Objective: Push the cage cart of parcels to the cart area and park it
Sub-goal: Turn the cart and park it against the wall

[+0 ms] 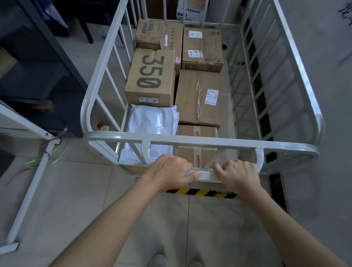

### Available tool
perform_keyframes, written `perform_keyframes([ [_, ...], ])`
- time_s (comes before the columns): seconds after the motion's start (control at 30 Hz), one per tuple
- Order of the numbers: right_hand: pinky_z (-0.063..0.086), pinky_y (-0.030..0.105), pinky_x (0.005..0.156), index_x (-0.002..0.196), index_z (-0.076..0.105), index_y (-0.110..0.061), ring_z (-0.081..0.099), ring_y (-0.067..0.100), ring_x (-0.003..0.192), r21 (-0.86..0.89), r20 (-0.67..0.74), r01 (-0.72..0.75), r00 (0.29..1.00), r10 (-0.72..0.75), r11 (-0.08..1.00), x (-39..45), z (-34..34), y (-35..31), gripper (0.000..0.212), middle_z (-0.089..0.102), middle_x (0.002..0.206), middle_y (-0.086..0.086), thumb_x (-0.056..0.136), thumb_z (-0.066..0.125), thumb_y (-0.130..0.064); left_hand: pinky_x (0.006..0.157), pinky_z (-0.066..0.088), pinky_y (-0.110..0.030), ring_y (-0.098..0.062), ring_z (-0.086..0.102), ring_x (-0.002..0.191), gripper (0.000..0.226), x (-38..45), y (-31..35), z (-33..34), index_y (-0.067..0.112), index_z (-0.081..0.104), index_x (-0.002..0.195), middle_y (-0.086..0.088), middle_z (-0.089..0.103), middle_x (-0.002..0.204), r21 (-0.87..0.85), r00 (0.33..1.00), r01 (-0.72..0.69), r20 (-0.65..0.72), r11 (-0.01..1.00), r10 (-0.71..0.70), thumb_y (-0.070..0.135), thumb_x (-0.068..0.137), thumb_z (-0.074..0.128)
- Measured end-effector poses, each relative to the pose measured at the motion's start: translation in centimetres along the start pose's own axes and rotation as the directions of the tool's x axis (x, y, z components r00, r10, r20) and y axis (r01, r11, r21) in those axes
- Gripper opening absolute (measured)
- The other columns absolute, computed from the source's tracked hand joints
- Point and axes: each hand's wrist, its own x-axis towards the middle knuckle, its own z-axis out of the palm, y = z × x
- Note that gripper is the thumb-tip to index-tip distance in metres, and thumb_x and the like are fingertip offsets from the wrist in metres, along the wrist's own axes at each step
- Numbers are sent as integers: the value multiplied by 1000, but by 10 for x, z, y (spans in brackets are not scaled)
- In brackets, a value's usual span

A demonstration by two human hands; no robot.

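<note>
Both arms outstretched, left hand [171, 170] and right hand [239, 174] curled, palms down.

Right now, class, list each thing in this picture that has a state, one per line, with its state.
Left hand: grips the handle bar.
Right hand: grips the handle bar.
Handle bar: held by both hands.
Cage cart: upright, loaded with parcels.
350 box: closed.
White bag: sealed, lying flat.

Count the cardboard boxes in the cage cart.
6: back-left box on a wider box; back-right; "350" box; middle-right; nearest, by the handle. More may be hidden underneath.
</note>
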Motion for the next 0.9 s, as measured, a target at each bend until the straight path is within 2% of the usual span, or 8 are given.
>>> perform_keyframes([
  [0.1,35,29,52,72,62,-15,50,16,52,159,50,-98,995,91,982,0,-6,-2,59,60,61,-1,93,23,-54,59,45,-33,-12,52,67,52,-3,-2,-2,21,53,80,8,56,73,-42,999,51,-11,998,-52,61,100,28],
  [0.2,45,29,54,75,61,-16,58,14,56,262,68,-104,994,89,960,-1,-19,-8,48,62,65,-3,97,35,-51,65,52,-34,-12,54,74,50,-6,-8,-11,22,55,87,7,58,81,-2,997,51,-58,999,-51,61,100,27],
  [0.3,56,30,59,83,61,-20,61,11,60,276,30,-109,994,105,955,-1,-30,-22,40,62,71,-5,96,40,-51,69,53,-31,-10,56,82,46,-12,-19,-25,22,59,99,8,61,91,3,990,74,-118,997,-73,58,100,31],
  [0.57,55,33,66,109,59,-17,60,16,81,311,-131,-3,990,46,950,14,-81,-76,38,62,99,-1,95,46,-50,69,50,-33,-17,58,87,28,-53,-73,-89,18,59,112,3,63,101,22,966,167,-203,986,-159,36,99,42],
  [0.67,54,37,73,119,58,-16,60,22,98,336,-164,11,985,47,942,24,-111,-110,44,62,111,2,94,47,-50,75,54,-39,-20,61,94,33,-76,-98,-116,18,57,116,1,63,108,33,955,215,-214,976,-203,40,99,39],
  [0.8,55,41,72,123,55,-15,60,25,97,379,-219,56,975,30,924,37,-151,-161,44,63,111,4,93,48,-47,76,54,-38,-19,60,96,36,-110,-134,-144,18,57,120,1,63,110,59,946,254,-224,965,-235,41,100,38],
  [0.9,54,39,73,125,55,-14,60,26,102,425,-240,95,971,11,900,48,-179,-197,43,62,114,4,93,50,-42,77,52,-37,-17,59,93,32,-129,-165,-167,21,55,113,4,61,105,86,945,278,-205,957,-256,41,98,34],
])
